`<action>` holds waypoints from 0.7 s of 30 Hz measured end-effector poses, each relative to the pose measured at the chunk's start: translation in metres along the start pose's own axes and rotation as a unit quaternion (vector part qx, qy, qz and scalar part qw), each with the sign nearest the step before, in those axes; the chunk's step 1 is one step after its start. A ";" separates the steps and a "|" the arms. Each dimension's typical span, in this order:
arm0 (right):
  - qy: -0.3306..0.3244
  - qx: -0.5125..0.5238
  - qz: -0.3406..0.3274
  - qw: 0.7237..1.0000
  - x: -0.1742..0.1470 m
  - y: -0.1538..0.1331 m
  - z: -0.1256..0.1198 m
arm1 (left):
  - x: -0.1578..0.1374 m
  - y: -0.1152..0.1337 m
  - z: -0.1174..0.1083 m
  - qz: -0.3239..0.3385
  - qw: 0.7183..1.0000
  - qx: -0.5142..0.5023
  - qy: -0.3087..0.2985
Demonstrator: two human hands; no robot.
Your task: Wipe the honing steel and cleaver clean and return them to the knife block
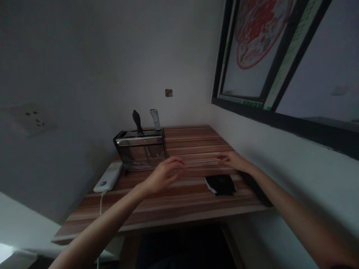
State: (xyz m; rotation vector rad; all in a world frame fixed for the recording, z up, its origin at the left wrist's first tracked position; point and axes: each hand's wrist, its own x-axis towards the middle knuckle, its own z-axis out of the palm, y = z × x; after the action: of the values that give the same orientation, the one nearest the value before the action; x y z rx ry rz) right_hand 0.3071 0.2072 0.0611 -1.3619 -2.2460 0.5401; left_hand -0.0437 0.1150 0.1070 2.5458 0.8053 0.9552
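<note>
My left hand (166, 173) hovers over the wood-grain table (193, 140), fingers loosely stretched and nothing held. It is nearest to a box-shaped holder (143, 153) with a shiny front and a black slotted top. From that top stick up a black handle (137, 121) and a grey handle (155, 118); whatever lies below them is hidden. Toward the table's right edge, my right hand (234, 160) reaches out with its fingers apart, also holding nothing. Between me and that hand lies a small black, cloth-like piece (221, 185) with a pale edge.
A long dark object (258, 189) lies along the right wall, partly under my right forearm. At left rests a white device (109, 177) with a cable (101, 203) running off the front edge. A dark-framed window (252, 104) and a wall socket (35, 118) flank the table.
</note>
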 end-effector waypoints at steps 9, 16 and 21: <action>-0.101 -0.119 0.077 0.985 -0.036 0.015 0.013 | 0.058 -0.024 0.128 -0.140 0.980 0.048 -0.136; -0.098 -0.076 0.092 0.988 -0.040 0.020 0.020 | 0.074 -0.036 0.154 -0.201 0.961 0.071 -0.175; -0.081 -0.002 0.083 0.993 -0.045 0.021 0.028 | 0.073 -0.039 0.165 -0.219 0.961 0.037 -0.165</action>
State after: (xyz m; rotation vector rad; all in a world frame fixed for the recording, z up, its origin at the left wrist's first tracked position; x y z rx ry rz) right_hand 0.3245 0.1735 0.0190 -1.5681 -2.2715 0.7275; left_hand 0.0973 0.1760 0.0050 2.3407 1.2383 0.3559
